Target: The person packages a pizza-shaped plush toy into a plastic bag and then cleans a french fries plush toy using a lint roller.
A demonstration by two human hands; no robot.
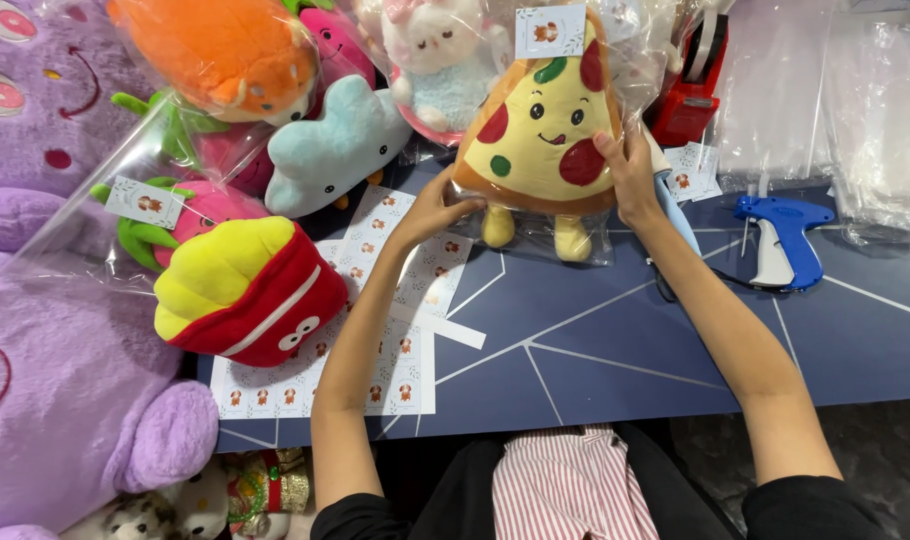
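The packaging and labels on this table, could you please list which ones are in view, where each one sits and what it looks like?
Clear plastic bag: around the pizza-slice plush, held upright by both hands.
Card tag: top of that bag, white rectangle with a small brown picture.
Second card tag: left, on the bagged pink plush, same look.
Label sheets: flat on the blue table, white with rows of small brown pictures.
Empty clear bags: stacked far right.

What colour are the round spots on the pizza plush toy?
The spots on the pizza plush toy are red and green, seen in the head view.

Bare forearms, short black sleeves, red-and-white striped garment at lap.
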